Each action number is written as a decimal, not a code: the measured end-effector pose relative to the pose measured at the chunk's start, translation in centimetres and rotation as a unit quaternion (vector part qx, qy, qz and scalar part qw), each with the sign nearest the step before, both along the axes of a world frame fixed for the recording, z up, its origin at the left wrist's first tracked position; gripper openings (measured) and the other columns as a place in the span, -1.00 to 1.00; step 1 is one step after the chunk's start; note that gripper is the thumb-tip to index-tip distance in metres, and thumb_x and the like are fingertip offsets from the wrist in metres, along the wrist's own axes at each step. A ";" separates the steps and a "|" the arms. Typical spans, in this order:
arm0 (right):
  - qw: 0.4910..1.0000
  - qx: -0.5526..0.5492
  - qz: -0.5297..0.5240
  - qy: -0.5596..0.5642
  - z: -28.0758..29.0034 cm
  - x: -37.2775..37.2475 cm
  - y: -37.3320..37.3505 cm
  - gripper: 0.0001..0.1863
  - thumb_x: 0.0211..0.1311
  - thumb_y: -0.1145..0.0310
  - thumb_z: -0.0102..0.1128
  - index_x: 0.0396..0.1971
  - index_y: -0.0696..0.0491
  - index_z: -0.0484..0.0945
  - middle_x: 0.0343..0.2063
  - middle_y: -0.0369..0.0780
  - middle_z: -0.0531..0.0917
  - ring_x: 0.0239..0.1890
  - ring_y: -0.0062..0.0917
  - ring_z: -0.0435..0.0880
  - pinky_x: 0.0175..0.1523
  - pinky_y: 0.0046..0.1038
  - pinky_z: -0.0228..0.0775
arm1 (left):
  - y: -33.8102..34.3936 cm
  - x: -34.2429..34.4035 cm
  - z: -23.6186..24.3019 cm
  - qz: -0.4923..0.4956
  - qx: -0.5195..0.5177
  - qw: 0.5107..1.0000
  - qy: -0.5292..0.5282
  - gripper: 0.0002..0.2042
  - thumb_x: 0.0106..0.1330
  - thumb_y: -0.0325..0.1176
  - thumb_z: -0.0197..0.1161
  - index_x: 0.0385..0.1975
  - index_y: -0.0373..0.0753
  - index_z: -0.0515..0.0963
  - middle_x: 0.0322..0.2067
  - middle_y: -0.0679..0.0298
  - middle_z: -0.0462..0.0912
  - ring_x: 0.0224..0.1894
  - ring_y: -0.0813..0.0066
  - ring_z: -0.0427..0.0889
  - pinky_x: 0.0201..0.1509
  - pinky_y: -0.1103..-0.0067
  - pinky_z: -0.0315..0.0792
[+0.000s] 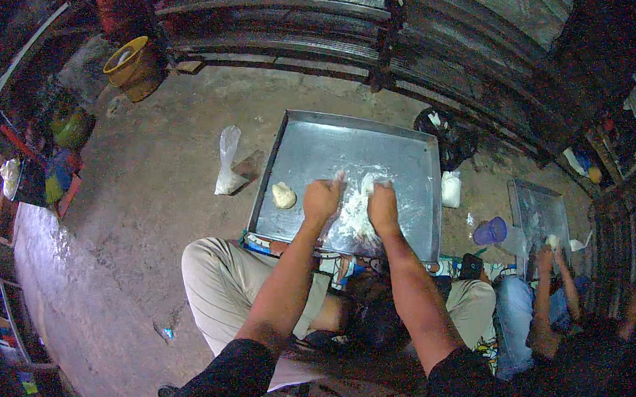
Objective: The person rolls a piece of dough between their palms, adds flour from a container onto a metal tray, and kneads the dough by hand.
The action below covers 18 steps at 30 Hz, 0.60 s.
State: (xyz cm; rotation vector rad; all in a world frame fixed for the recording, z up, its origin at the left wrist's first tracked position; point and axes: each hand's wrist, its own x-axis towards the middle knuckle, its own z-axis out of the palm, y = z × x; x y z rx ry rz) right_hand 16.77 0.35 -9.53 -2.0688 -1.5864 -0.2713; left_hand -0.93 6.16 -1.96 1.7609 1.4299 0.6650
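Observation:
A large metal tray (pixel 361 125) with raised sides lies in front of my crossed legs. White flour (pixel 352 218) is scattered across its middle and near side. My left hand (pixel 323 199) hovers over the tray left of the flour, its fingers smeared by motion. Over the right part of the flour, my right hand (pixel 382 206) is closed at a pale piece of dough (pixel 368 183), which sticks out beside the fingers. A rounded lump of dough (pixel 284 196) rests on the tray to the left, apart from both hands.
Left of the tray stands a clear plastic bag (pixel 228 164) with white powder. At its right are a black bag (pixel 446 134), a white packet (pixel 451 189) and a purple cup (pixel 490 231). Another person's hands (pixel 551 256) work dough at a second tray (pixel 541 209). A yellow bucket (pixel 136 75) stands far left.

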 end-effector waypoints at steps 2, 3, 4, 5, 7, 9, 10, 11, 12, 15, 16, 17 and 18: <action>0.997 -0.058 0.016 -0.048 1.4 -2.3 -0.4 -0.79 0.09 0.42 0.13 -0.30 0.18 0.62 -0.25 -0.01 0.60 -0.14 -0.09 0.55 -0.01 -0.17 0.41 | 0.1 -0.4 1.3 0.049 -0.004 0.999 0.008 -0.36 0.30 0.23 -0.03 -0.49 -0.33 0.65 -0.53 -0.14 0.61 -0.37 -0.14 0.62 -0.22 0.19 0.46; 0.995 -0.085 0.026 -0.047 3.6 -4.5 -0.9 -0.78 0.13 0.40 0.12 -0.26 0.17 0.62 -0.23 -0.02 0.60 -0.09 -0.12 0.54 0.05 -0.18 0.39 | 0.1 -1.2 1.3 0.081 -0.006 0.997 0.013 -0.31 0.33 0.25 -0.08 -0.53 -0.36 0.64 -0.56 -0.16 0.60 -0.39 -0.15 0.62 -0.22 0.18 0.45; 0.993 -0.109 0.022 -0.049 5.1 -5.2 -1.4 -0.76 0.17 0.38 0.10 -0.23 0.15 0.62 -0.20 -0.03 0.60 -0.05 -0.14 0.53 0.10 -0.19 0.36 | 0.1 -1.0 1.1 0.075 0.005 0.997 -0.023 -0.40 0.31 0.18 0.02 -0.47 -0.36 0.64 -0.53 -0.18 0.59 -0.38 -0.16 0.62 -0.22 0.18 0.45; 0.984 -0.176 0.012 -0.019 3.4 -5.0 -0.6 -0.76 0.16 0.33 0.13 -0.23 0.10 0.64 -0.16 -0.08 0.59 -0.07 -0.17 0.54 0.04 -0.20 0.42 | 0.2 -0.8 0.3 0.067 0.029 0.997 -0.025 -0.43 0.29 0.14 0.06 -0.46 -0.36 0.63 -0.52 -0.17 0.60 -0.38 -0.15 0.62 -0.22 0.18 0.45; 0.981 -0.195 0.006 -0.006 3.1 -5.8 -0.4 -0.74 0.15 0.29 0.14 -0.25 0.13 0.63 -0.12 -0.07 0.57 -0.05 -0.18 0.55 -0.03 -0.25 0.50 | 0.9 -1.1 -2.2 0.060 0.077 0.995 -0.024 -0.51 0.26 0.07 0.14 -0.42 -0.36 0.63 -0.51 -0.16 0.60 -0.37 -0.14 0.62 -0.23 0.18 0.45; 0.984 -0.171 0.024 -0.040 3.2 -6.9 -1.0 -0.75 0.16 0.32 0.11 -0.26 0.14 0.63 -0.11 -0.04 0.55 -0.05 -0.17 0.56 -0.05 -0.27 0.54 | 1.2 -1.2 -3.3 0.042 0.063 0.997 -0.011 -0.59 0.21 -0.03 0.19 -0.43 -0.36 0.61 -0.49 -0.15 0.61 -0.35 -0.15 0.62 -0.23 0.19 0.46; 0.985 -0.158 0.034 -0.057 3.4 -7.5 -1.3 -0.76 0.16 0.34 0.09 -0.26 0.14 0.63 -0.11 -0.02 0.55 -0.05 -0.16 0.57 -0.06 -0.28 0.55 | 1.3 -1.3 -3.6 0.033 0.057 0.998 -0.004 -0.63 0.19 -0.08 0.22 -0.44 -0.36 0.60 -0.48 -0.15 0.62 -0.34 -0.15 0.62 -0.24 0.19 0.47; 0.977 -0.192 0.056 -0.067 3.3 -8.2 -1.3 -0.76 0.16 0.36 0.08 -0.27 0.15 0.63 -0.10 -0.01 0.54 -0.07 -0.16 0.58 -0.06 -0.28 0.55 | 1.2 -1.5 -3.9 0.046 0.065 0.997 -0.012 -0.64 0.18 -0.10 0.21 -0.44 -0.36 0.60 -0.46 -0.16 0.61 -0.33 -0.15 0.62 -0.23 0.19 0.47; 0.968 -0.225 0.075 -0.078 3.0 -8.4 -1.2 -0.77 0.16 0.37 0.07 -0.28 0.15 0.64 -0.10 0.01 0.53 -0.09 -0.15 0.59 -0.05 -0.28 0.56 | 1.0 -1.2 -3.8 0.055 0.074 0.995 -0.023 -0.64 0.18 -0.11 0.21 -0.44 -0.37 0.59 -0.44 -0.16 0.61 -0.32 -0.15 0.62 -0.22 0.19 0.47; 0.968 -0.227 0.087 -0.062 -1.6 -6.3 -1.0 -0.79 0.15 0.41 0.03 -0.34 0.14 0.65 -0.18 -0.01 0.59 -0.16 -0.17 0.64 -0.12 -0.24 0.58 | 0.7 0.0 -2.9 0.024 0.058 0.998 -0.014 -0.66 0.17 -0.14 0.20 -0.41 -0.38 0.59 -0.40 -0.18 0.61 -0.28 -0.15 0.61 -0.19 0.18 0.47; 0.956 -0.255 0.122 -0.083 0.3 -7.1 -0.9 -0.79 0.16 0.41 0.02 -0.34 0.14 0.63 -0.21 -0.02 0.61 -0.15 -0.18 0.64 -0.17 -0.24 0.59 | 0.9 -1.0 -3.1 0.021 0.043 0.999 0.004 -0.67 0.16 -0.15 0.20 -0.40 -0.38 0.59 -0.38 -0.19 0.61 -0.26 -0.15 0.61 -0.18 0.18 0.47; 0.941 -0.283 0.154 -0.105 2.1 -7.7 -1.0 -0.79 0.17 0.40 0.01 -0.34 0.14 0.62 -0.23 -0.04 0.64 -0.14 -0.19 0.64 -0.21 -0.25 0.59 | 0.9 -1.8 -3.6 0.021 0.045 0.999 0.005 -0.67 0.16 -0.16 0.20 -0.39 -0.38 0.59 -0.38 -0.19 0.61 -0.26 -0.16 0.61 -0.17 0.18 0.47; 0.947 -0.262 0.159 -0.100 3.0 -7.9 -1.1 -0.81 0.16 0.42 0.03 -0.39 0.14 0.62 -0.32 -0.04 0.65 -0.15 -0.21 0.64 -0.20 -0.25 0.59 | 0.7 -2.3 -4.4 0.018 0.050 0.999 0.005 -0.68 0.16 -0.17 0.20 -0.37 -0.37 0.59 -0.37 -0.19 0.61 -0.26 -0.16 0.61 -0.16 0.17 0.46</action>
